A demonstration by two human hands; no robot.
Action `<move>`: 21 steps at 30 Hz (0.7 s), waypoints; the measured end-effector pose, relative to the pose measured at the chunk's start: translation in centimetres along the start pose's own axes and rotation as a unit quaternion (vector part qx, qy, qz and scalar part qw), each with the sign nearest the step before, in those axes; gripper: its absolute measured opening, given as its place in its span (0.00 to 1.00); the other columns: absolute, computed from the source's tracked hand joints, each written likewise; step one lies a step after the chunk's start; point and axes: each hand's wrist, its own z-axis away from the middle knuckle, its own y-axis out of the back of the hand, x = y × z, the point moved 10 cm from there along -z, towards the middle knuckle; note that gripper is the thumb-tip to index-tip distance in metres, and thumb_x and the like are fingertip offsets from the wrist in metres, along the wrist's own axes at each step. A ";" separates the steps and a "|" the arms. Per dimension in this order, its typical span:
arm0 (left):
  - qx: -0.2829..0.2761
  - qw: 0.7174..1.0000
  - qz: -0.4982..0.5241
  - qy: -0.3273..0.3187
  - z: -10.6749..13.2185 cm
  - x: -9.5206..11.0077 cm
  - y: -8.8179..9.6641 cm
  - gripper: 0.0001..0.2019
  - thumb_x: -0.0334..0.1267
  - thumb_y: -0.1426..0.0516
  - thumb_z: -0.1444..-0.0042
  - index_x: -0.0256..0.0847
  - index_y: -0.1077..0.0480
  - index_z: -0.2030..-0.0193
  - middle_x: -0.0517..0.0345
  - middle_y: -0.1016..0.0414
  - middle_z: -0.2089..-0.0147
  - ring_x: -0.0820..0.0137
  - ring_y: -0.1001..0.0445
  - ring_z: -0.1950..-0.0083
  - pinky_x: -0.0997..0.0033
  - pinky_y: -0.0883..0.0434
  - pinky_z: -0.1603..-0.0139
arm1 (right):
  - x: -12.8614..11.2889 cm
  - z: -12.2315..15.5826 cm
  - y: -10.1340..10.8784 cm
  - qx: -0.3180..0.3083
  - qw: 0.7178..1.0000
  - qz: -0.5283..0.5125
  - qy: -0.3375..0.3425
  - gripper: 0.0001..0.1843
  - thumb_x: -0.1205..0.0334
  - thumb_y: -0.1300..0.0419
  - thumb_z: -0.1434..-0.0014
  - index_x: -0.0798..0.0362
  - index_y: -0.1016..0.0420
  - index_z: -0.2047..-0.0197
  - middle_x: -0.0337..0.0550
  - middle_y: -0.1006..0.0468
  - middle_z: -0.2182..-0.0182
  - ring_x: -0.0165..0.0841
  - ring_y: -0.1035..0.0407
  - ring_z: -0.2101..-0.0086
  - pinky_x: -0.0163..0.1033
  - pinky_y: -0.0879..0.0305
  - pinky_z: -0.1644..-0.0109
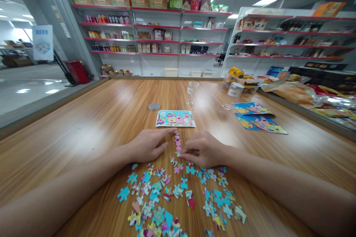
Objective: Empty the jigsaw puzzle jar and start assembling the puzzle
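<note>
Down at the bottom middle of the frame, loose puzzle pieces [172,196] lie scattered over the wooden table [83,126], mostly blue ones. Just above that pile, both hands meet at a short pink strip [178,142] of joined pieces. Left hand [148,144] lies flat and spread, one fingertip pressing the strip's upper end. Right hand [203,150] is curled, fingertips pinched on the strip's lower end. Right behind the strip sits a cartoon picture card [175,118], near but not touching. Further up are a round metal lid [154,106], two clear jars [192,93], and picture sheets [260,118] at middle right. Open wood stretches left to the table edge, while snack bags [294,94] crowd the right edge. Store shelves [155,33] fill the back.
</note>
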 end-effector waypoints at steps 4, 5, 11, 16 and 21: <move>0.000 1.000 -0.002 0.000 0.0 0.0 0.0 0.26 0.34 0.49 0.37 0.42 0.42 0.32 0.48 0.27 0.39 0.57 0.26 0.41 0.55 0.27 0.44 | 0.1 0.0 -0.1 0.000 1.000 0.010 -0.002 0.10 0.62 0.40 0.39 0.56 0.22 0.70 0.36 0.28 0.83 0.25 0.36 0.81 0.31 0.46 0.76; 0.000 1.000 -0.002 0.000 0.0 0.0 0.1 0.26 0.34 0.49 0.37 0.42 0.42 0.31 0.48 0.27 0.40 0.57 0.26 0.42 0.55 0.27 0.44 | 0.1 0.0 -0.1 0.001 1.000 0.011 -0.002 0.10 0.62 0.40 0.39 0.56 0.23 0.71 0.36 0.28 0.83 0.25 0.36 0.81 0.31 0.46 0.76; 0.018 0.998 0.021 -0.057 -0.1 1.2 0.5 0.21 0.31 0.50 0.36 0.44 0.34 0.37 0.54 0.30 0.36 0.64 0.29 0.37 0.61 0.30 0.39 | 0.0 0.0 -0.2 -0.007 1.000 0.016 -0.002 0.11 0.61 0.41 0.38 0.56 0.25 0.72 0.36 0.30 0.83 0.24 0.38 0.82 0.31 0.48 0.76; 0.026 0.997 0.025 -0.065 0.0 1.2 0.6 0.20 0.31 0.50 0.36 0.45 0.33 0.39 0.57 0.31 0.35 0.67 0.30 0.37 0.63 0.30 0.38 | 0.2 0.1 -0.3 -0.012 1.000 0.024 -0.006 0.11 0.60 0.41 0.38 0.56 0.25 0.71 0.35 0.31 0.83 0.24 0.38 0.82 0.31 0.48 0.76; 0.027 0.997 0.025 -0.067 -0.1 1.2 0.6 0.19 0.31 0.50 0.36 0.45 0.32 0.39 0.56 0.30 0.35 0.66 0.29 0.37 0.63 0.30 0.38 | 0.4 0.2 -0.5 -0.017 0.999 0.027 -0.011 0.12 0.59 0.41 0.38 0.55 0.26 0.72 0.35 0.31 0.83 0.24 0.39 0.82 0.31 0.49 0.76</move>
